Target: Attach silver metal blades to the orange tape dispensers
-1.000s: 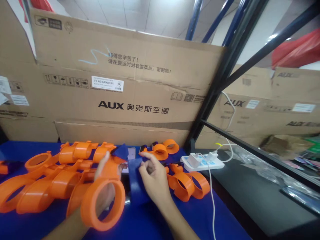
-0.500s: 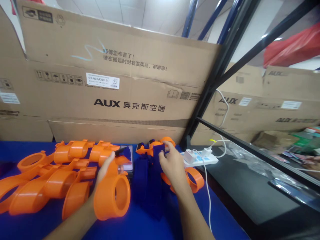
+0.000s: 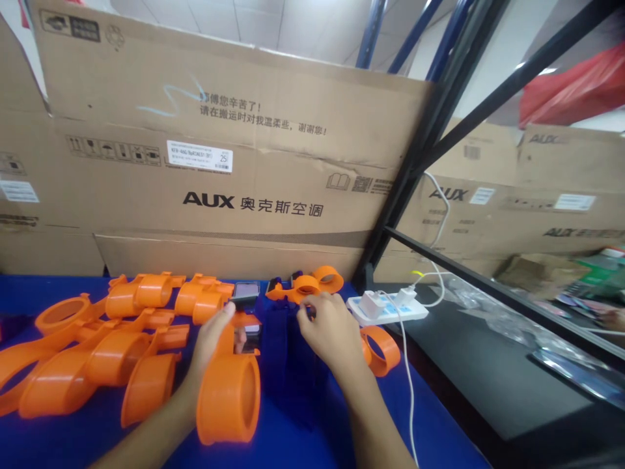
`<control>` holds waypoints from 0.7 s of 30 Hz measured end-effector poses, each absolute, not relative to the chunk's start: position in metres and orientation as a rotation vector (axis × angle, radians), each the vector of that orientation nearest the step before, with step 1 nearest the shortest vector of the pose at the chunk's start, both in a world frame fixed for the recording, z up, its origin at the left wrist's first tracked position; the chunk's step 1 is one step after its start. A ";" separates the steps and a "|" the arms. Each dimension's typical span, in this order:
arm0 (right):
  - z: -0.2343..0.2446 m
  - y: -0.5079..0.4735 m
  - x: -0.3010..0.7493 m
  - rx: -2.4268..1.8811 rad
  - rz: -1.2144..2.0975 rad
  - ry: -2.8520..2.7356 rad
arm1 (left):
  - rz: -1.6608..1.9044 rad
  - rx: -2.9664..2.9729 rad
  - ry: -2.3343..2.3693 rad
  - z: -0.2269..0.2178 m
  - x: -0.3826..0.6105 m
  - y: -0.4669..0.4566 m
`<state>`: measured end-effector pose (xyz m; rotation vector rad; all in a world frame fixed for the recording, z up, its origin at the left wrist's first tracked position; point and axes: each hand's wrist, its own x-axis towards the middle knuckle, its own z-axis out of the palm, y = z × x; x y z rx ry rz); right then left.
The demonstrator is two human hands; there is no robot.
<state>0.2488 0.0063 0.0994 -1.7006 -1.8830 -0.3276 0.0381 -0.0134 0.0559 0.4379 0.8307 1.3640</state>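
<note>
Orange holder (image 3: 222,398) hides part of the left hand (image 3: 209,341).

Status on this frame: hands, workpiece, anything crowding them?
Left hand: gripping orange ring-ended piece. Right hand: fingers curled by dark blue strip, grip unclear. Nearby: other orange pieces left, power strip right.

Rings (image 3: 117,358) left and right; phone (image 3: 247,289), apparently, between

The ring-ended piece (image 3: 224,397) is orange, the tabletop (image 3: 273,453) blue, the blurred strip (image 3: 273,352) apparently navy, the carton (image 3: 273,231) brown.
</note>
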 end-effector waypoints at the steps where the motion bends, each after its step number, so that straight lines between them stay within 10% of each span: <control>1: 0.101 0.005 0.247 -1.605 -0.285 -1.846 | 1.364 0.512 0.848 0.057 0.039 -0.014; 7: 0.103 -0.008 0.225 -0.924 0.229 -2.021 | 1.437 0.738 0.830 0.063 0.047 -0.022; 21: 0.078 -0.008 0.206 -0.879 -0.180 -2.060 | 1.436 1.006 0.937 0.057 0.043 -0.021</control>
